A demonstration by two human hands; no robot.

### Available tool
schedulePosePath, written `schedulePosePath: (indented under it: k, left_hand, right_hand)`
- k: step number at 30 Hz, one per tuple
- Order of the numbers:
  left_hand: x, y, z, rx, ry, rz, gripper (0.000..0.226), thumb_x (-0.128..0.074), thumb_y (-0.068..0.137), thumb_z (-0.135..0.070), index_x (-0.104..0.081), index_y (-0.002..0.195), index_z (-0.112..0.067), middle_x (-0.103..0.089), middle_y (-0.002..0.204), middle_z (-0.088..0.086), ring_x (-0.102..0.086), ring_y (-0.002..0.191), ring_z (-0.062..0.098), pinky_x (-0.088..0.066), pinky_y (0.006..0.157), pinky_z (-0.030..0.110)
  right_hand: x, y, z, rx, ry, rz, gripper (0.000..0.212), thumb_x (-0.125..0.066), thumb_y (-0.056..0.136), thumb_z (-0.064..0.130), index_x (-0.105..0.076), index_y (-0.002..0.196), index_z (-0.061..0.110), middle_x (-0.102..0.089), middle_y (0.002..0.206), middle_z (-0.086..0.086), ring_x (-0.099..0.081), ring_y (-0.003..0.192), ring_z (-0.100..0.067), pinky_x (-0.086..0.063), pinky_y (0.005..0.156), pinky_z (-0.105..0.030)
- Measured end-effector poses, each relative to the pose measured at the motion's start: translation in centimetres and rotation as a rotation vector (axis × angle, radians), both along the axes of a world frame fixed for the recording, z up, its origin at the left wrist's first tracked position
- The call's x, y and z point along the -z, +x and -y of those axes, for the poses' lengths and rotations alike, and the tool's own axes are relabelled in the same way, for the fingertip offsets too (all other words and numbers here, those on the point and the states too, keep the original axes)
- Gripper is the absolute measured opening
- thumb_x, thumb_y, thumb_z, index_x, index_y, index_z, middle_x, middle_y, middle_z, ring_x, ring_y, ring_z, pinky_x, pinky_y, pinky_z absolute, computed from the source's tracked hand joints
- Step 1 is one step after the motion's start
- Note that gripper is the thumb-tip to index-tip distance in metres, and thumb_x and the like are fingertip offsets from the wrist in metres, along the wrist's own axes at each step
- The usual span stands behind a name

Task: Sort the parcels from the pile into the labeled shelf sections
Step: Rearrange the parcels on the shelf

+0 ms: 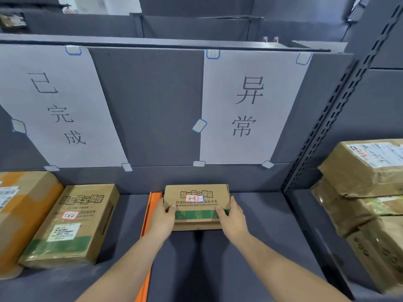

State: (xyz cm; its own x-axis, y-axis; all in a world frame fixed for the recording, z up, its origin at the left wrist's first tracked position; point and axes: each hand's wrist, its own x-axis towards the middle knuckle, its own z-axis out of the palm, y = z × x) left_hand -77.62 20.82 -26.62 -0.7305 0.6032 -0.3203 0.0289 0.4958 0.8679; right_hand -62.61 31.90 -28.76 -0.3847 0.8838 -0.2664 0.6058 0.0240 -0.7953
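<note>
- We hold the small parcel (197, 205) between our two hands, the left hand (161, 219) curled round its left end and the right hand (231, 216) curled round its right end, thumbs lying over the top face.
- The parcel sits directly ahead of both hands, on the shelf floor (261, 225) or just above it; we cannot tell if it has fully touched down.
- Its long axis runs left to right, across our reach, with the printed top facing up and the text reading upright toward us.
- Neither hand is nearer; they sit level at the two ends.
- The small sticker (193, 198) on top appears to match the right-hand paper sign (250, 105) beyond our hands.
- An orange divider (148, 219) runs just left of our left hand, so the parcel lies on the right-hand side of it.
- We judge letting go comes next.
</note>
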Motion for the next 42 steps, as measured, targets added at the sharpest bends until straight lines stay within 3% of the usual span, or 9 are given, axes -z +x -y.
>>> schedulePosePath:
  k: [5, 10, 15, 19, 25, 28, 33, 37, 42]
  left_hand:
    - [0.3, -0.5, 0.2, 0.015, -0.033, -0.035, 0.039, -0.040, 0.103, -0.018, -0.039, 0.143, -0.015, -0.052, 0.138, 0.004, -0.050, 0.125, 0.024, -0.040, 0.093, 0.030]
    - [0.3, -1.2, -0.3, 0.047, -0.075, -0.086, 0.036, -0.039, 0.104, -0.019, -0.040, 0.139, -0.012, -0.052, 0.137, 0.007, -0.051, 0.124, 0.024, -0.041, 0.083, 0.025]
    - [0.4, -1.0, -0.5, 0.047, -0.124, -0.119, 0.031, -0.038, 0.104, -0.018, -0.042, 0.134, -0.012, -0.054, 0.132, 0.006, -0.053, 0.121, 0.026, -0.039, 0.066, 0.017]
    - [0.3, -0.9, -0.8, 0.029, -0.136, -0.139, 0.023, -0.038, 0.104, -0.016, -0.044, 0.126, -0.011, -0.057, 0.126, 0.009, -0.052, 0.099, 0.018, -0.035, 0.055, 0.013]
    - [-0.3, -0.9, -1.1, 0.028, -0.178, -0.165, 0.016, -0.040, 0.103, -0.014, -0.045, 0.117, -0.011, -0.057, 0.127, 0.012, -0.056, 0.111, 0.028, -0.035, 0.053, 0.016]
    - [-0.8, -1.3, -1.0, -0.008, -0.163, -0.183, 0.026, -0.042, 0.102, -0.014, -0.048, 0.124, -0.004, -0.057, 0.126, 0.017, -0.054, 0.100, 0.028, -0.040, 0.066, 0.028]
    - [-1.7, -1.3, -0.9, -0.092, -0.141, -0.357, 0.041, -0.048, 0.097, -0.015, -0.044, 0.135, 0.001, -0.047, 0.135, 0.023, -0.046, 0.123, 0.041, -0.040, 0.096, 0.047]
    - [-3.4, 1.1, -1.6, -0.015, -0.153, -0.471, 0.047, -0.049, 0.090, -0.005, -0.044, 0.136, -0.002, -0.045, 0.135, 0.022, -0.046, 0.121, 0.040, -0.039, 0.098, 0.044]
    - [-4.8, 5.7, -3.7, 0.085, -0.094, -0.453, 0.047, -0.054, 0.087, -0.007, -0.046, 0.134, -0.007, -0.045, 0.134, 0.019, -0.047, 0.119, 0.038, -0.042, 0.099, 0.045]
  right_hand:
    - [0.7, -0.7, -0.4, -0.029, 0.056, 0.088, 0.070, -0.047, 0.099, 0.039, -0.014, 0.155, 0.014, -0.036, 0.152, -0.006, -0.032, 0.140, -0.022, -0.033, 0.111, -0.036]
    - [1.2, -1.2, -0.6, 0.000, 0.118, 0.155, 0.065, -0.049, 0.095, 0.048, -0.030, 0.150, 0.019, -0.047, 0.143, -0.002, -0.040, 0.132, -0.023, -0.042, 0.104, -0.044]
    - [1.1, -1.3, -0.7, -0.024, 0.142, 0.210, 0.071, -0.050, 0.095, 0.047, -0.023, 0.153, 0.015, -0.040, 0.149, -0.005, -0.035, 0.137, -0.024, -0.038, 0.108, -0.043]
    - [0.9, -1.2, -1.0, -0.049, 0.143, 0.258, 0.072, -0.049, 0.096, 0.047, -0.019, 0.153, 0.015, -0.037, 0.151, -0.004, -0.033, 0.138, -0.023, -0.036, 0.109, -0.041]
    - [-0.3, -1.4, -1.4, -0.078, 0.111, 0.317, 0.069, -0.047, 0.096, 0.048, -0.020, 0.153, 0.019, -0.040, 0.149, -0.003, -0.036, 0.135, -0.023, -0.038, 0.106, -0.040]
    - [-1.3, -1.2, -1.5, -0.091, 0.092, 0.287, 0.079, -0.051, 0.094, 0.051, -0.014, 0.155, 0.018, -0.031, 0.155, -0.003, -0.029, 0.141, -0.024, -0.034, 0.110, -0.041]
    - [-3.1, 0.6, -1.3, -0.043, 0.098, 0.232, 0.080, -0.054, 0.093, 0.048, -0.016, 0.154, 0.015, -0.029, 0.155, -0.004, -0.029, 0.141, -0.023, -0.035, 0.110, -0.041]
    - [-4.6, 3.7, -0.9, 0.010, 0.127, 0.185, 0.069, -0.052, 0.096, 0.044, -0.025, 0.150, 0.012, -0.032, 0.153, -0.006, -0.029, 0.140, -0.023, -0.033, 0.110, -0.038]
    - [-6.7, 8.4, -0.7, 0.060, 0.149, 0.101, 0.060, -0.049, 0.098, 0.040, -0.028, 0.148, 0.013, -0.032, 0.150, -0.005, -0.035, 0.136, -0.024, -0.036, 0.107, -0.037]
